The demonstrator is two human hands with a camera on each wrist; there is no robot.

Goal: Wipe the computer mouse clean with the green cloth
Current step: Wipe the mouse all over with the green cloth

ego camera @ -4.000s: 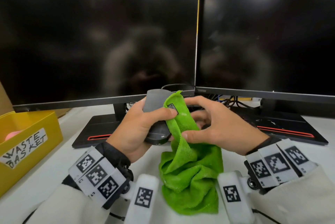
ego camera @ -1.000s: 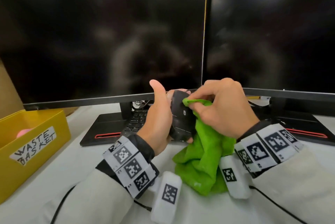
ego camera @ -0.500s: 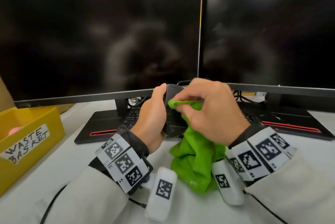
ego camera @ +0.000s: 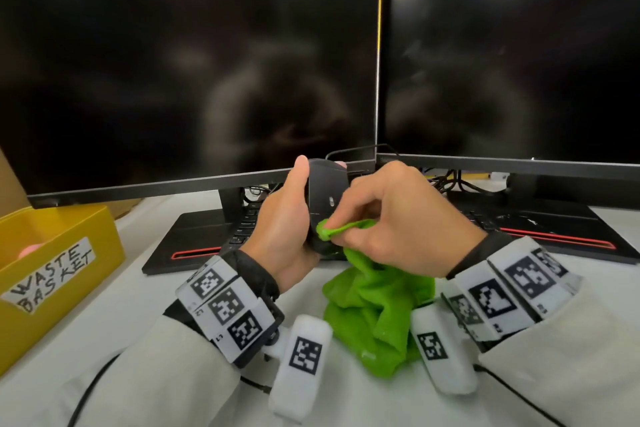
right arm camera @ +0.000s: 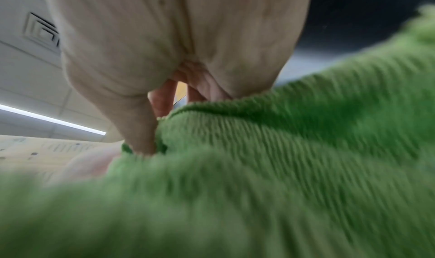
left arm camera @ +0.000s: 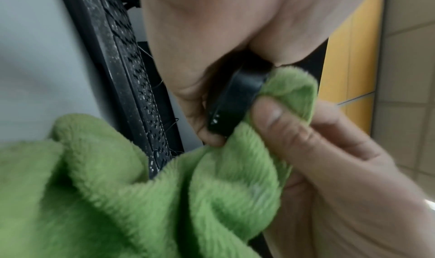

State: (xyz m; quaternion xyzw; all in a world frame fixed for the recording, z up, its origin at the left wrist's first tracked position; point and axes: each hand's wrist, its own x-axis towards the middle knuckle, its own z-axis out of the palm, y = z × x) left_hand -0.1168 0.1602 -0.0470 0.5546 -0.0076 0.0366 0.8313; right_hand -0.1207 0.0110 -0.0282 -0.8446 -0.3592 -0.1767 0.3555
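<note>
My left hand (ego camera: 287, 219) grips the black computer mouse (ego camera: 323, 194) upright above the desk, thumb along its left side. My right hand (ego camera: 391, 222) pinches a fold of the green cloth (ego camera: 377, 302) and presses it against the mouse's lower end. The rest of the cloth hangs down and bunches on the desk between my wrists. In the left wrist view the mouse (left arm camera: 237, 98) sits between the left hand (left arm camera: 212, 57) and the cloth (left arm camera: 164, 187), with the right thumb on the cloth. The right wrist view is mostly blurred cloth (right arm camera: 282, 159) below the right hand (right arm camera: 164, 48).
Two dark monitors (ego camera: 187, 59) stand close behind my hands. A black keyboard (ego camera: 247, 222) lies under the left monitor on its stand base (ego camera: 194, 246). A yellow box labelled WASTE BASKET (ego camera: 55, 274) sits at the left edge. Cables run behind the monitors.
The cloth in my right hand has slid from the upper part of the mouse down to its lower end. My left hand keeps the same grip on the mouse.
</note>
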